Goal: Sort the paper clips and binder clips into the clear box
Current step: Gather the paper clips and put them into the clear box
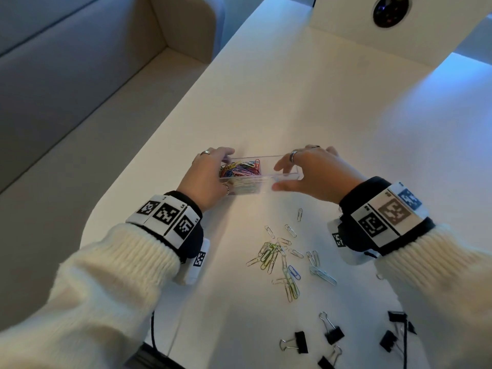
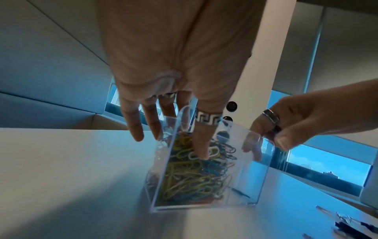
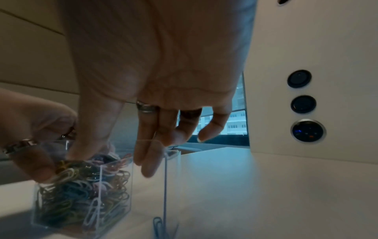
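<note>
The clear box (image 1: 283, 170) stands on the white table (image 1: 319, 115) and has two compartments. Its left one is full of coloured paper clips (image 1: 241, 169) (image 2: 190, 176) (image 3: 81, 194); the right one looks almost empty. My left hand (image 1: 222, 170) (image 2: 171, 145) holds the box's left end, thumb on the near wall and fingers behind the far wall. My right hand (image 1: 277, 177) (image 3: 114, 163) pinches the right part of the box (image 3: 171, 177), thumb near, fingers at the far rim. Loose paper clips (image 1: 282, 258) lie nearer me. Several black binder clips (image 1: 331, 334) lie at the near edge.
A grey upholstered bench (image 1: 66, 89) runs along the table's left edge. At the far end stands a white panel with round dark sockets (image 1: 390, 10) (image 3: 307, 131). A black cable (image 1: 153, 331) hangs at the near edge beside my left sleeve.
</note>
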Motion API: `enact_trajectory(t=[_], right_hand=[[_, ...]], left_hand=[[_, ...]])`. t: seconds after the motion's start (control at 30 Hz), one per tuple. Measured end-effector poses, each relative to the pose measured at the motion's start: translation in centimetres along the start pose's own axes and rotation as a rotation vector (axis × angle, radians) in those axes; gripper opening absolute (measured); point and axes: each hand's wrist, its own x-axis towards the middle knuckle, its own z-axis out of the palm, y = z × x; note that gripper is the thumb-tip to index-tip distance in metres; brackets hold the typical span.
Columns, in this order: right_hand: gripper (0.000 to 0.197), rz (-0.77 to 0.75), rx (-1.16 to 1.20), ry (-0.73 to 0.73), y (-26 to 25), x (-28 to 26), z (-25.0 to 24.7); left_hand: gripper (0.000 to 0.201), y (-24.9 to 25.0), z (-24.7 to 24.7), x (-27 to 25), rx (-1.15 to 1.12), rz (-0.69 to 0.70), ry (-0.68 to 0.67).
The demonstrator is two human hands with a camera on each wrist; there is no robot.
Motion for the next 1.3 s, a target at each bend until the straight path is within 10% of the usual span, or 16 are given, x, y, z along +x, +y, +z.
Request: enact_trajectory(t=[0.17,0.9,1.3], right_hand=[[0.047,-0.004,-0.264,-0.104,-0.8,0.6,0.5],[0.021,0.148,-0.096,-0.392,-1.9,2.3,0.5],[0.016,0.088,0.033,-0.143,-0.6,1.2,-0.7]], left_hand=[[0.056,-0.6,0.2,-0.2,0.003,0.038,0.028],[0.054,-1.2,0.5,-0.1,-0.053,0.057,0.01],[0.055,-1.1,0.3,-0.2,-0.087,0.074,0.003]])
